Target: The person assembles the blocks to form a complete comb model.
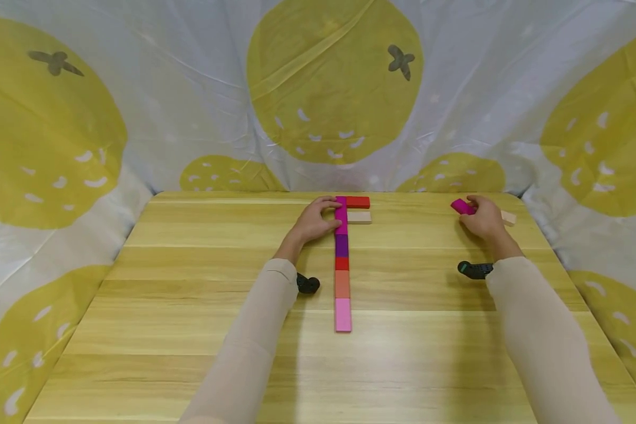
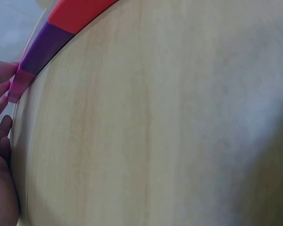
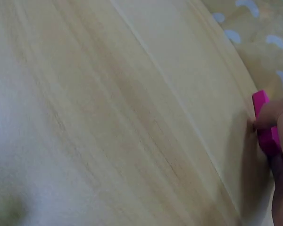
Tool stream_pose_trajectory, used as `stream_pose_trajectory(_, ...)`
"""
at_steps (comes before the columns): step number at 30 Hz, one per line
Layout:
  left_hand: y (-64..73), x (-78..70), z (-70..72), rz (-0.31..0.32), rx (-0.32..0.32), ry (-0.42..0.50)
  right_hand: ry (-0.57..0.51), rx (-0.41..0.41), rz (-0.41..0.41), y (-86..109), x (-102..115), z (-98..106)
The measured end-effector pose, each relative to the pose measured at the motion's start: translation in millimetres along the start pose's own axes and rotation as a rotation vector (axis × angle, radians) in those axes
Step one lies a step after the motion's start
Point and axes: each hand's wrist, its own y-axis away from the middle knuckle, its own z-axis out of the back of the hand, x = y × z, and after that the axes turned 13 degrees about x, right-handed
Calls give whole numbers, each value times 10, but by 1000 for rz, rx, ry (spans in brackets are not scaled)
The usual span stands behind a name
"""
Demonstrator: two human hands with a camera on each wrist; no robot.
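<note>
A column of coloured blocks runs down the table's middle: magenta (image 1: 341,215) at the far end, then purple (image 1: 341,245), red (image 1: 341,263), orange (image 1: 342,284) and light pink (image 1: 343,314). My left hand (image 1: 314,221) touches the magenta part from its left side, thumb and fingertips apart along it. In the left wrist view, fingers (image 2: 1,89) reach the pink end beyond the purple block (image 2: 45,48). Far right, my right hand (image 1: 483,218) pinches another magenta block (image 1: 462,206), also seen as a magenta block (image 3: 269,140) in the right wrist view.
A red block (image 1: 358,202) and a pale wood block (image 1: 359,218) lie against the column's right side. Another pale block (image 1: 508,218) lies just right of my right hand. Behind the table's far edge hangs a patterned cloth (image 1: 212,88).
</note>
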Motion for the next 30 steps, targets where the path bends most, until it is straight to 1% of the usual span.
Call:
stream_pose_trajectory(4, 0, -3, -1, -5, -2, 4, 12, 58, -9, 19, 12, 20)
stream_pose_trajectory(9, 4, -2, -8, 1, 5, 0, -21, 112, 15, 50, 87, 55)
stream_pose_trajectory(16, 19, -24, -6, 13, 10, 5, -37, 181, 49, 81, 222, 53)
stream_pose_trajectory(19, 25, -33, -9, 14, 11, 1, -31, 188, 64, 86, 283, 37)
stream_pose_trajectory(24, 20, -31, -10, 10, 2, 4, 28, 179, 104, 97, 405, -4)
stream_pose_trajectory(26, 19, -28, -12, 12, -3, 10, 54, 176, 125, 105, 459, -32)
stream_pose_trajectory(30, 22, -24, -22, 18, -13, 13, 73, 177, 176, 118, 550, -93)
